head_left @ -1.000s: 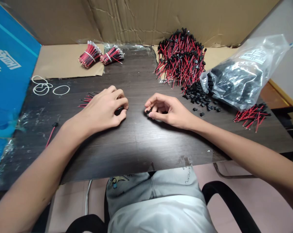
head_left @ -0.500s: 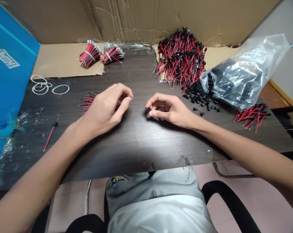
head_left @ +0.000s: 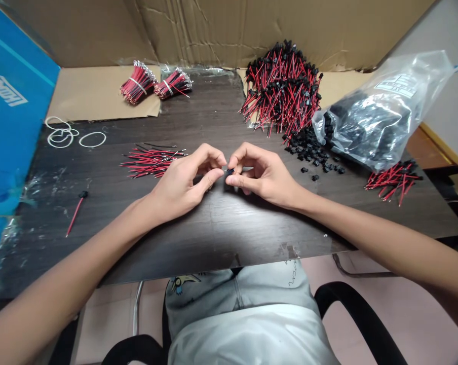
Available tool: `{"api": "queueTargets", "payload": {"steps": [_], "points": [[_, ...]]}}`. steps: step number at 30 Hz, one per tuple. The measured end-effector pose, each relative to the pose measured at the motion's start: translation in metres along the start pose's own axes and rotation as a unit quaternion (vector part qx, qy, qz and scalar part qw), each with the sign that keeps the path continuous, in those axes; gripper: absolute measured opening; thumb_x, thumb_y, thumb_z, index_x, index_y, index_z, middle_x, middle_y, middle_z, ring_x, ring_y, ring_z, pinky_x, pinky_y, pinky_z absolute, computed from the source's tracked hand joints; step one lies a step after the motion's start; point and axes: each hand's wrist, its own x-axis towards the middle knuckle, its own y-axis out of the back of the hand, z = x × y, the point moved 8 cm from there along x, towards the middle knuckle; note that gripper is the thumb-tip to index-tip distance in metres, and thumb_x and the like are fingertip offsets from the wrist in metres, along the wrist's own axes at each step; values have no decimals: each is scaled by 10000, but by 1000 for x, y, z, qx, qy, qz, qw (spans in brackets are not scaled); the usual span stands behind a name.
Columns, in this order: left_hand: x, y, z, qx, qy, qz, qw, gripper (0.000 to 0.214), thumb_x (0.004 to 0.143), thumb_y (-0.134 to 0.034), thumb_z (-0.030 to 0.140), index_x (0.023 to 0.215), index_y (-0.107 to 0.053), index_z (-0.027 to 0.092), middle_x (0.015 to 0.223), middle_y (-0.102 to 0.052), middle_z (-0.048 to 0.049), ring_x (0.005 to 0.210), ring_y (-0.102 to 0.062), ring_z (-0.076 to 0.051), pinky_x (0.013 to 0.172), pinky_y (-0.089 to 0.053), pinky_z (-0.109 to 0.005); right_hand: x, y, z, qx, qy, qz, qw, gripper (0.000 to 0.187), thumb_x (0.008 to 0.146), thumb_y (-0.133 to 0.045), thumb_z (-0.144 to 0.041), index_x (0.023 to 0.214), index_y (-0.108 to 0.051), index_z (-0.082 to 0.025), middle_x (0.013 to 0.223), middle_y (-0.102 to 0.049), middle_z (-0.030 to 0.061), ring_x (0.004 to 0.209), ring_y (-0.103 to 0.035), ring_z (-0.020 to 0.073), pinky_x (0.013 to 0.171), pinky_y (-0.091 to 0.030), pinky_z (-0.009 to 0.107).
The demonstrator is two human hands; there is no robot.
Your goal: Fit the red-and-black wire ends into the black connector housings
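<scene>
My left hand (head_left: 185, 180) and my right hand (head_left: 261, 172) meet over the middle of the dark wooden table (head_left: 214, 223). My right fingers pinch a small black connector (head_left: 229, 172). My left thumb and forefinger are pinched right against it, holding a thin wire that I can barely make out. A loose spread of red and black wires (head_left: 151, 161) lies just left of my left hand.
A big heap of wired connectors (head_left: 282, 91) sits at the back. Loose black connectors (head_left: 312, 149) spill from a plastic bag (head_left: 377, 116). More wired pieces (head_left: 392, 180) lie far right. Two banded wire bundles (head_left: 153, 85), rubber bands (head_left: 73, 137), one stray wire (head_left: 76, 213), a blue box (head_left: 12, 111).
My left hand lifted off the wire spread and moved right to meet my right hand. My right hand stayed put, still pinching the connector.
</scene>
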Motion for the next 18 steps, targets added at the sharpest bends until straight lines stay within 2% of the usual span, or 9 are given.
{"api": "queueTargets", "payload": {"steps": [4, 12, 18], "points": [[0, 0, -2, -34, -1, 11, 999, 133, 971, -605, 287, 1060, -532, 219, 896, -675, 3, 693, -630, -95, 665, -519, -221, 1, 2, 0, 16, 6, 7, 1000, 464, 760, -939, -475, 971, -633, -198, 800, -616, -29, 684, -557, 94, 580, -477, 212], [0, -3, -1, -32, -1, -13, 999, 113, 995, -580, 300, 1058, -524, 225, 792, -658, 33, 641, -626, -97, 657, -519, -225, 4, 1, 9, 29, -25, -9, 999, 489, 758, -939, -483, 986, -616, -197, 755, -625, -40, 610, -545, 87, 498, -465, 204], [1, -2, 2, -31, -11, -6, 999, 86, 987, -591, 262, 1039, -539, 218, 827, -668, 33, 658, -619, -90, 683, -512, -220, 3, 0, 9, 26, -25, -23, 999, 459, 789, -919, -468, 990, -607, -199, 769, -648, -30, 597, -538, 86, 508, -461, 214]]}}
